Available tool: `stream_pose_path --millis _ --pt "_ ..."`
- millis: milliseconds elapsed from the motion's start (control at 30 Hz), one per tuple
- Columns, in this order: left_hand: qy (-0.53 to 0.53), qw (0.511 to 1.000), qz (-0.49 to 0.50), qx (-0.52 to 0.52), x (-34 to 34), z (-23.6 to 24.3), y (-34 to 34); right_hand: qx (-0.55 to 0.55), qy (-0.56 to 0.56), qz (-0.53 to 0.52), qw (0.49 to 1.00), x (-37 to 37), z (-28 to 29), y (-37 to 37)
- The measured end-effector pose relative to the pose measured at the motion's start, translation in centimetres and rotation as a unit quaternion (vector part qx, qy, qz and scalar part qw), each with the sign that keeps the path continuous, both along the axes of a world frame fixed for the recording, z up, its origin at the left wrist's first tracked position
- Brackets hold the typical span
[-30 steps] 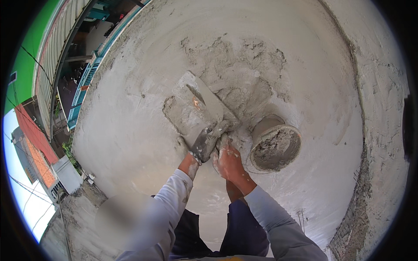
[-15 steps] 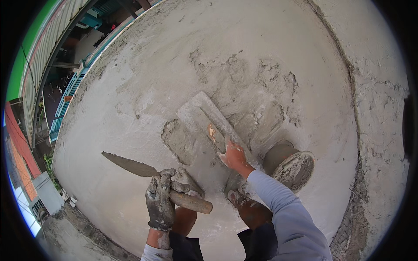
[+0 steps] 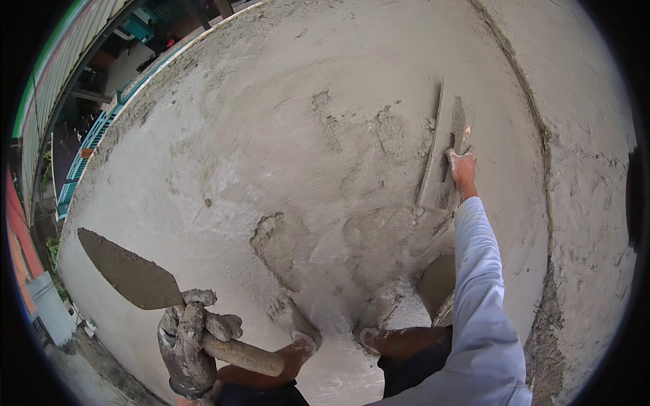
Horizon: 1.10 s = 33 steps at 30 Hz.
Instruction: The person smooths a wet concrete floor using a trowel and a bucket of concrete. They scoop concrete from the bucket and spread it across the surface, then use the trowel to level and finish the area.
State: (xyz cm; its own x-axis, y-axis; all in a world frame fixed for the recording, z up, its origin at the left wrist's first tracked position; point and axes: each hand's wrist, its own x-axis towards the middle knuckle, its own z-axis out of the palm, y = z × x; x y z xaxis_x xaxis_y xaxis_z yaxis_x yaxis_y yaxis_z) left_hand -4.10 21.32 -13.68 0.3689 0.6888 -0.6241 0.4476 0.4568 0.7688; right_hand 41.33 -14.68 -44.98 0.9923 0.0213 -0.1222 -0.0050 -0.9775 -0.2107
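Note:
My left hand (image 3: pixel 188 348), in a mortar-smeared dark glove, is closed around the wooden handle of a pointed trowel (image 3: pixel 132 271). The trowel's blade, coated with grey mortar, points up and left above the surface. My bare right hand (image 3: pixel 464 170) reaches forward at the right, its fingers wrapped round the handle of a long hand float (image 3: pixel 435 149). The float lies tilted on edge against the wet mortar (image 3: pixel 305 169), beside a rough patch. Behind my right sleeve, a mortar-covered bucket (image 3: pixel 435 283) is partly hidden.
My bare feet (image 3: pixel 296 317) stand in the wet mortar, with a footprint (image 3: pixel 276 247) ahead of them. A rough groove (image 3: pixel 542 135) runs along the right side, beside a paler slab. Blue railing (image 3: pixel 88 145) and a corrugated roof (image 3: pixel 71 51) lie beyond the left edge.
My right hand has carried the float forward and to the right, turning it more upright in view. My left hand and the trowel have moved left and lower, showing the blade's broad face.

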Motion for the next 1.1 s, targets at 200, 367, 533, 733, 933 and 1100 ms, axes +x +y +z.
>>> stream_pose_path --millis 200,367,533,733,933,1100 --pt "-0.024 0.998 0.057 0.029 0.3 -0.7 0.9 0.008 0.124 0.086 0.988 -2.0 2.8 10.0" --pt "-0.026 0.998 -0.009 0.054 2.1 0.9 1.1 -0.015 0.175 0.243 0.954 -9.1 3.9 21.2" --pt "-0.05 0.992 -0.095 0.064 5.6 0.1 -0.8 -0.046 0.235 0.434 0.869 -17.0 4.5 22.1" --pt "-0.043 0.984 -0.143 0.093 6.3 -0.3 -2.8 -0.081 0.106 0.475 0.87 -15.1 3.7 17.1" --pt "-0.016 0.987 -0.105 0.121 4.4 -1.0 -2.5 -0.128 0.076 0.263 0.953 -6.3 3.4 7.0" --pt "0.007 0.987 -0.06 0.151 1.0 0.6 -1.6 -0.188 0.049 0.106 0.975 -1.6 5.3 0.3"
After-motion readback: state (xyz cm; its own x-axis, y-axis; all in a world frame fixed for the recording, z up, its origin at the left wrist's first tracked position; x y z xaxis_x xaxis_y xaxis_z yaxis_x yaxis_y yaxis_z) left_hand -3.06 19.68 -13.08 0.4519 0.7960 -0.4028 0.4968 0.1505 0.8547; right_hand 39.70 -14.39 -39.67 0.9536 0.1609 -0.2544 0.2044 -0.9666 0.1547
